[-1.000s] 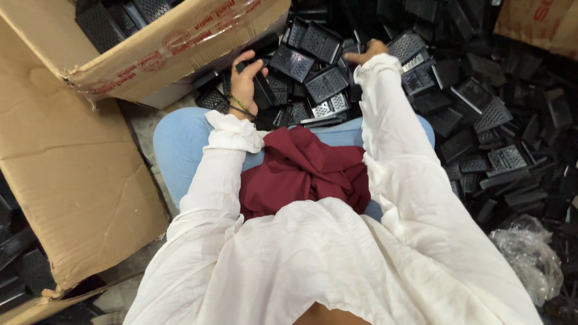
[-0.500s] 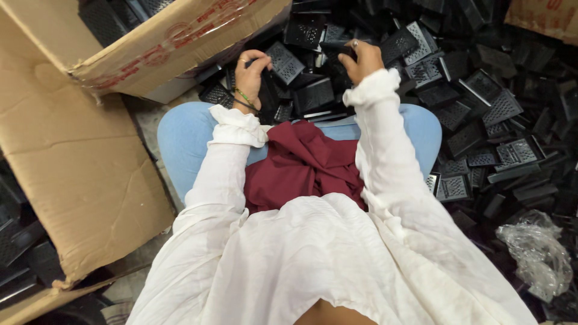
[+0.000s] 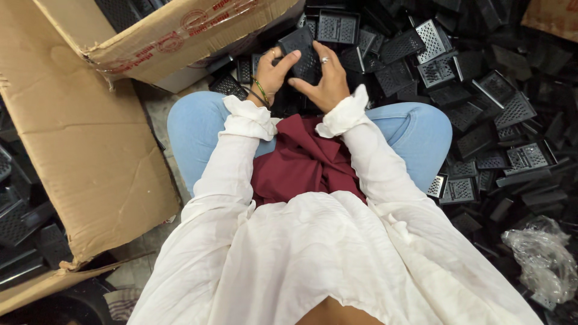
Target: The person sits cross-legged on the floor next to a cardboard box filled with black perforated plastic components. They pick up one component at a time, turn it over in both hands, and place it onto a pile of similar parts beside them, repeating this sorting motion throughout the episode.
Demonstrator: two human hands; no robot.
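Observation:
Both my hands hold one black perforated plastic part [image 3: 304, 55] just past my knees. My left hand [image 3: 274, 71], with a bracelet at the wrist, grips its left side, thumb across the front. My right hand [image 3: 325, 81], wearing a ring, grips its right and lower edge. I wear white sleeves, blue jeans, and a dark red cloth [image 3: 304, 159] lies in my lap. A heap of the same black grille parts [image 3: 481, 96] covers the floor ahead and to the right.
A large cardboard box [image 3: 180, 36] stands open at the upper left, its flap [image 3: 78, 150] spreading down the left. More black parts [image 3: 24, 229] lie at the far left. A crumpled clear plastic bag [image 3: 542, 259] sits at the lower right.
My right hand came back from the pile toward my left hand. Both hands have closed on one black part and lifted it in front of my knees.

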